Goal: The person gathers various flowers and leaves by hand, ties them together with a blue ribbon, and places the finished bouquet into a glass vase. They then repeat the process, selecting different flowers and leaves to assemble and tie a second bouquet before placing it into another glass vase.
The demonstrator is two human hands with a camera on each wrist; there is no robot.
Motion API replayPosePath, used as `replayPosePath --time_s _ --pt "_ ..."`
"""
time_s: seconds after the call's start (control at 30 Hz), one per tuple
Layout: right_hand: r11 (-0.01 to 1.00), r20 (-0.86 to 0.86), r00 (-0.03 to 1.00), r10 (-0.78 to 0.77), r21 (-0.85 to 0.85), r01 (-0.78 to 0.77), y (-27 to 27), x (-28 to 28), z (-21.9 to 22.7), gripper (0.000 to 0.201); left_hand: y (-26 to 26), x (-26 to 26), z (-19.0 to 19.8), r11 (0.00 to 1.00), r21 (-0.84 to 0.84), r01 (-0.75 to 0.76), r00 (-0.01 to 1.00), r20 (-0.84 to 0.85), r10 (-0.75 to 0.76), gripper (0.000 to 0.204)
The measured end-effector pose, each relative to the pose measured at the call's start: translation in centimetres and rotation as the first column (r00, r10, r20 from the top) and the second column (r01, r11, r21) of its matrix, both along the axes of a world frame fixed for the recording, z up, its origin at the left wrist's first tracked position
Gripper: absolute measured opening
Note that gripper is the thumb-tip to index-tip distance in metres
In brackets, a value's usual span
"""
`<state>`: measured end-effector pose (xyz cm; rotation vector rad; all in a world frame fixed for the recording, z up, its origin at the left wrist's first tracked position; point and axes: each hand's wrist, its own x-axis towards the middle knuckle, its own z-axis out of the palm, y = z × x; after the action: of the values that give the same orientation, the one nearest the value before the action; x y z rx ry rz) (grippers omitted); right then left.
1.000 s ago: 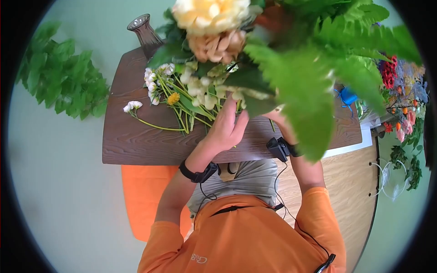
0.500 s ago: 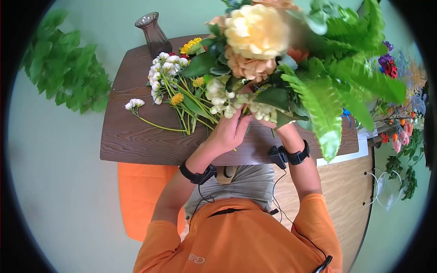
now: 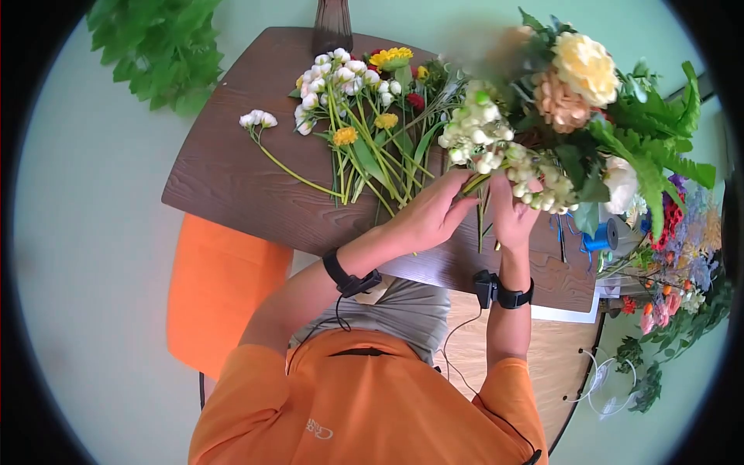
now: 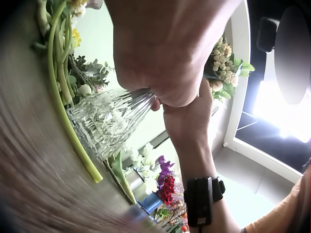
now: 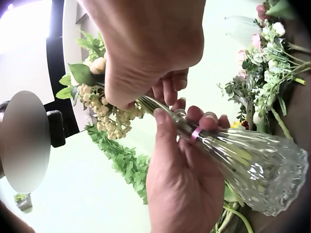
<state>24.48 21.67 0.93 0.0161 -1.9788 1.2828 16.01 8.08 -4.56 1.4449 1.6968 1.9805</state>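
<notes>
In the head view a large bouquet point(image 3: 564, 112) of cream and peach blooms, white berries and fern leans right above both hands. My left hand point(image 3: 435, 213) grips the narrow neck of a clear glass vase point(image 5: 265, 167), thumb on one side and fingers on the other, as the right wrist view shows. Green stems run down inside the vase, and a pink band point(image 5: 196, 133) circles the neck. Just above, my right hand point(image 3: 514, 221) curls around the bouquet's stems under the berries; its palm hides part of the grip.
White, yellow and red flowers point(image 3: 345, 81) lie loose on the dark wooden table point(image 3: 232, 167). A brown glass vase point(image 3: 333, 31) stands at the far edge. A blue spool point(image 3: 601, 236) is at the right, near more flowers point(image 3: 674, 256). An orange seat point(image 3: 221, 287) is at the left.
The bouquet has swung right and away, uncovering more loose flowers and the blue spool. Both hands have shifted right with it, still together, while the head view has turned.
</notes>
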Motion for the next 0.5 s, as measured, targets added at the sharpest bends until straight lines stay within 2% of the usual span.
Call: replayPosePath --time_s 0.03,0.1,0.13,0.17,0.23,0.27,0.3,0.37,0.4,0.5 --pt "1.0 0.007 1.0 0.002 -0.001 -0.002 0.0 0.1 0.1 0.019 0.1 0.2 0.0 1.0 -0.001 -0.002 1.0 0.007 0.002 0.034" --pt "0.992 -0.008 0.996 -0.087 0.089 0.088 0.4 0.2 0.2 0.02 0.3 0.4 0.2 0.995 0.064 -0.072 0.996 -0.048 0.075 0.036" --pt "0.982 0.056 0.99 -0.128 0.144 0.119 0.6 0.7 0.2 0.019 -0.1 0.6 0.4 0.993 -0.001 -0.117 0.989 -0.087 0.117 0.039" --pt "0.982 0.058 0.99 -0.129 0.146 0.119 0.5 0.8 0.0 0.019 0.1 0.6 0.0 0.993 -0.001 -0.117 0.99 -0.085 0.116 0.039" --pt "0.986 -0.001 0.987 -0.164 -0.012 0.164 0.0 1.1 -0.7 0.018 0.8 0.7 -0.9 0.997 -0.006 -0.079 0.995 -0.054 0.079 0.039" --pt "0.98 -0.022 0.979 -0.2 0.013 0.201 0.0 1.5 -0.7 0.024 0.7 0.9 -0.3 0.99 0.045 -0.136 0.98 -0.139 0.141 0.037" --pt "0.86 0.069 0.962 -0.266 0.468 0.204 3.3 3.2 -3.6 0.033 0.9 0.9 -0.4 0.99 0.048 -0.133 0.98 -0.14 0.138 0.037" --pt "0.935 -0.005 0.969 -0.247 0.26 0.24 2.9 3.3 -5.5 0.038 1.1 1.0 0.1 0.988 0.039 -0.151 0.982 -0.111 0.154 0.036" --pt "0.931 -0.017 0.967 -0.255 0.265 0.25 2.4 3.4 -5.6 0.038 0.5 1.4 0.8 0.981 -0.024 -0.191 0.974 -0.131 0.186 0.037" --pt "0.956 0.104 0.963 -0.247 0.189 0.225 1.1 4.3 -4.7 0.037 0.8 1.6 1.0 0.979 -0.061 -0.195 0.972 -0.144 0.184 0.038"
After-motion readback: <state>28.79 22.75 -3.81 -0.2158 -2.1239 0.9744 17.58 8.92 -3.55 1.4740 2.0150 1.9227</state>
